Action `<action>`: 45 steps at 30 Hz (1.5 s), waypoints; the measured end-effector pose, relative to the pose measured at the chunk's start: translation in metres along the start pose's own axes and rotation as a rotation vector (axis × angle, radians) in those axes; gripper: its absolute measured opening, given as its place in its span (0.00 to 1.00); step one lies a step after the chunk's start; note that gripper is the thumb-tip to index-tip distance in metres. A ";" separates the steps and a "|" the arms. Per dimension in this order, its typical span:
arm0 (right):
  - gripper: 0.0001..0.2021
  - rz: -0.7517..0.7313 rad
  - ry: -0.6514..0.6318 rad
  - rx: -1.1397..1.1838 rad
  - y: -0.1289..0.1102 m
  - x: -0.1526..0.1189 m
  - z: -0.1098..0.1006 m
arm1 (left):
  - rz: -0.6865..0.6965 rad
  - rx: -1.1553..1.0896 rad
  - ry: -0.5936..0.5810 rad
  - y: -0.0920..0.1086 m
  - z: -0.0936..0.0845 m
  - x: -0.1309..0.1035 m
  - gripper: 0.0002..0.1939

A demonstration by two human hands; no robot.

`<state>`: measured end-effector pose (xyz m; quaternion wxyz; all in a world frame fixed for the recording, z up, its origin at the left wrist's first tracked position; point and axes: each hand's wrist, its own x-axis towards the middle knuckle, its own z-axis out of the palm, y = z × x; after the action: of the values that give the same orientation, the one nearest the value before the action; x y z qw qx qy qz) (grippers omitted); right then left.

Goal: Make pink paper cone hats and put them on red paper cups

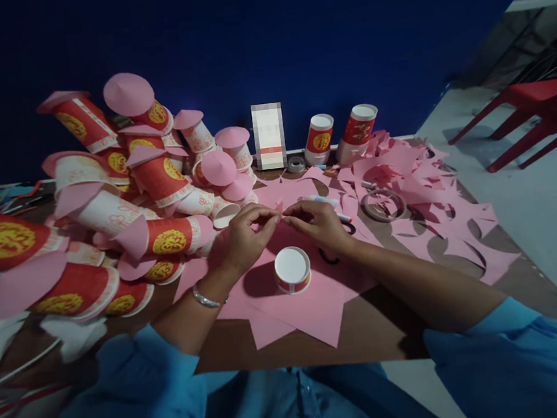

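My left hand [254, 234] and my right hand [319, 223] meet fingertip to fingertip above the table. Both are closed in a pinch; a small pinkish bit shows at the fingertips, too small to name surely. Just below them, nearer to me, a paper cup [292, 270] stands bottom up, with its white base on top and a red band around it. It rests on pink paper sheets [315, 315] spread over the brown table [214, 350]. Scissors [329, 257] lie partly hidden beneath my right hand and forearm.
Paper cups with pink cone tops [169, 241] are piled at the left. Pink paper scraps [416, 180] and a tape roll [383, 205] lie right. At the back stand two cup stacks [319, 138], a small tape roll [296, 164] and a blurred-out upright object [269, 136]. A red stool [527, 100] stands beyond.
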<state>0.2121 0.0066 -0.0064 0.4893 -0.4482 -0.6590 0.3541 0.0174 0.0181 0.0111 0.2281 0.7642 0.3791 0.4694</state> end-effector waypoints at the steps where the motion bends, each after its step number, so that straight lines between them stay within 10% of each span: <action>1: 0.08 -0.008 0.006 -0.022 0.000 0.000 0.000 | 0.005 0.010 -0.003 0.000 0.000 0.000 0.02; 45: 0.07 0.051 0.041 -0.083 -0.006 0.002 -0.002 | 0.015 0.070 0.042 0.004 0.000 0.002 0.04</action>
<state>0.2121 0.0062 0.0003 0.4747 -0.4919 -0.6514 0.3293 0.0194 0.0173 0.0143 0.1895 0.7645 0.3943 0.4735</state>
